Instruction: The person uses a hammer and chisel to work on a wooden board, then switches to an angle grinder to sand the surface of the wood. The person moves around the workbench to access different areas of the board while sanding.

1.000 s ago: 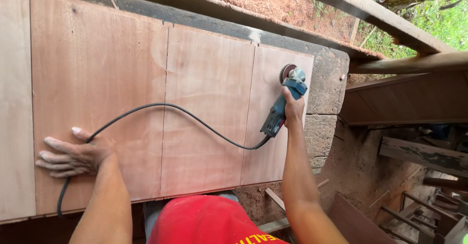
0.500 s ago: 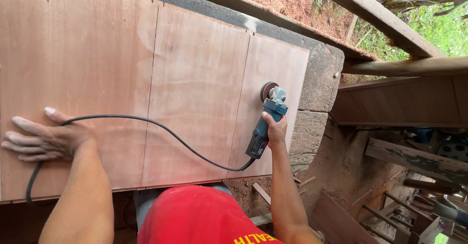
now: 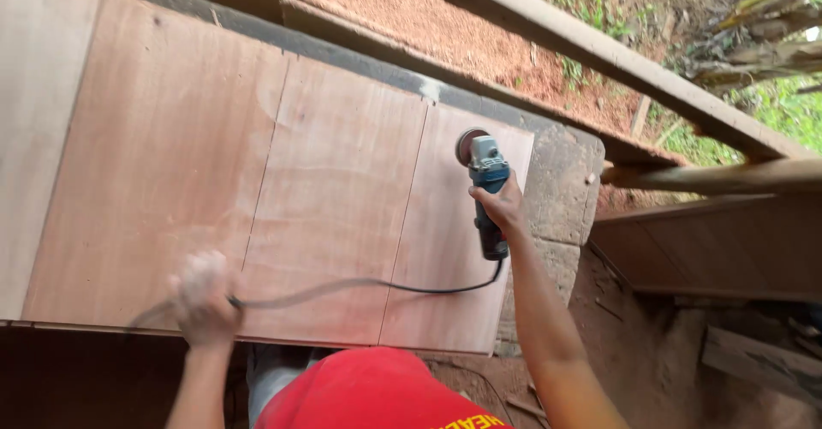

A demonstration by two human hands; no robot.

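Note:
My right hand point(image 3: 499, 203) grips a blue angle grinder point(image 3: 487, 191) whose sanding disc point(image 3: 467, 145) rests on the far end of the right-most reddish wooden panel point(image 3: 445, 249). A black power cord point(image 3: 368, 287) runs from the grinder's tail across the panels to my left hand point(image 3: 202, 296). That hand is blurred near the panels' front edge and closed around the cord. Three panels lie side by side, flat on a bench; the middle panel point(image 3: 338, 198) and the left panel point(image 3: 163, 155) carry nothing but the cord.
A concrete block point(image 3: 561, 189) stands just right of the panels. Wooden beams point(image 3: 599, 48) cross above, with red earth behind them. Dark planks point(image 3: 711, 241) and timber offcuts lie lower right. My red shirt point(image 3: 377, 390) fills the bottom centre.
My left hand has lifted off the left panel, moved right toward the front edge and closed on the cord. The grinder has stayed on the right panel's far end.

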